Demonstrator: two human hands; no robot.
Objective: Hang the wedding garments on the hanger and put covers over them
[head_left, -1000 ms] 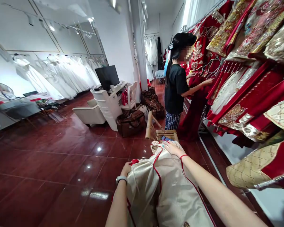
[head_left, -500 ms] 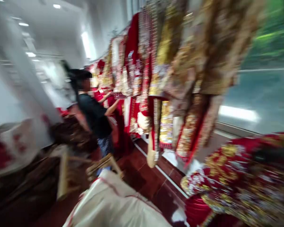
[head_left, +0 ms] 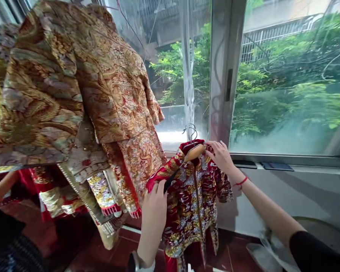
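A red jacket (head_left: pixel 187 196) with gold and silver embroidery hangs in front of me, below the window. Above its collar rise two metal hanger hooks (head_left: pixel 192 132), and a wooden hanger (head_left: pixel 195 152) lies across the neck. My left hand (head_left: pixel 154 207) is closed on the jacket's left-side shoulder, beside a thin black strap (head_left: pixel 171 181). At the opposite shoulder, close to the wooden hanger's end, my right hand (head_left: pixel 220 155) grips the jacket with fingers over the top and thumb in front. Fabric hides some fingertips.
Gold brocade garments (head_left: pixel 116 87) hang in a row on the left. Another person's forearm (head_left: pixel 2 189) reaches in at the left edge. Dark flat objects (head_left: pixel 276 166) lie on the windowsill. Clear plastic (head_left: pixel 268 249) sits low on the right, above a red tiled floor (head_left: pixel 124 245).
My view has swung right, from the long garment row to the window. Both my hands have come into view on the red jacket, which now hangs upright before me.
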